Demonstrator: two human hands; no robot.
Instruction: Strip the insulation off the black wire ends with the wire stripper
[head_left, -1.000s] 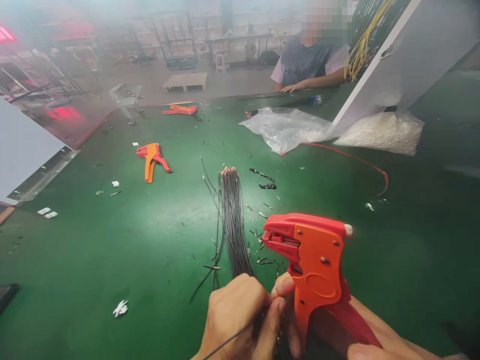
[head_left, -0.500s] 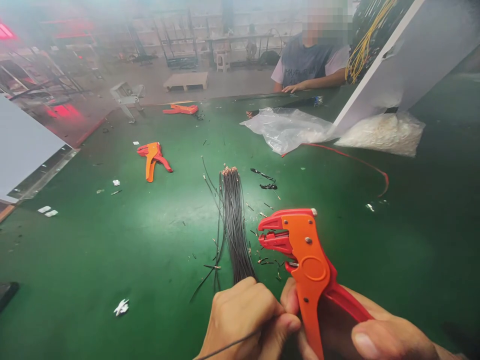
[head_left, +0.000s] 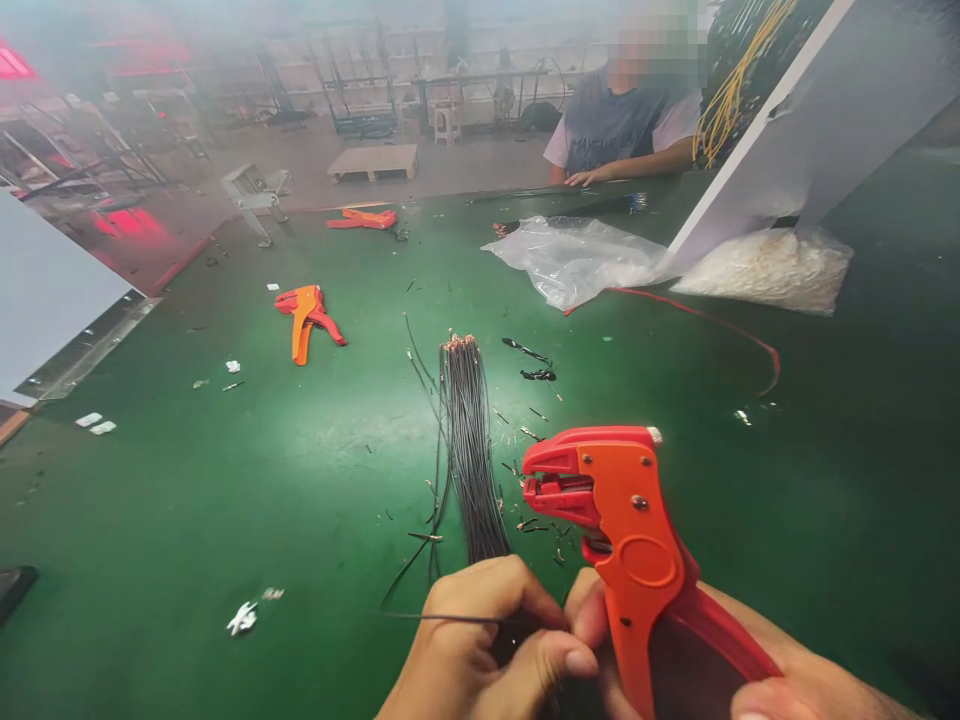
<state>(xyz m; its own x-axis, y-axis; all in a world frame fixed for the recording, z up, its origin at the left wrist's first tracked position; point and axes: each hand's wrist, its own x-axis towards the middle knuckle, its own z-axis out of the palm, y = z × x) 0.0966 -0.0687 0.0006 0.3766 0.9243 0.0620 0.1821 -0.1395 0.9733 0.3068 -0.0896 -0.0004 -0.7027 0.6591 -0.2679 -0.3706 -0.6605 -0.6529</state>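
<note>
My left hand (head_left: 487,640) is closed in a pinch on a thin black wire (head_left: 450,618), whose free length sticks out to the left. In my right hand (head_left: 787,670) is an orange and red wire stripper (head_left: 646,560), its jaws pointing left and gapped with nothing visible between them. The right fingertips meet the left ones beside the tool's handle; whether they also touch the wire is hidden. Just beyond my left hand lies a bundle of black wires (head_left: 474,450) with bare copper ends at the far side. A few loose wires lie along its left edge.
Another orange wire stripper (head_left: 304,320) lies left on the green table (head_left: 300,500), and one more (head_left: 364,218) at the far edge. Black wire scraps (head_left: 536,375) lie right of the bundle. Plastic bags (head_left: 585,260) sit at the back right. A person (head_left: 622,130) is across the table.
The wire stripper has shifted slightly right and tilted. The wire's free length has swung up from pointing down-left to nearly level. Both hands stay together.
</note>
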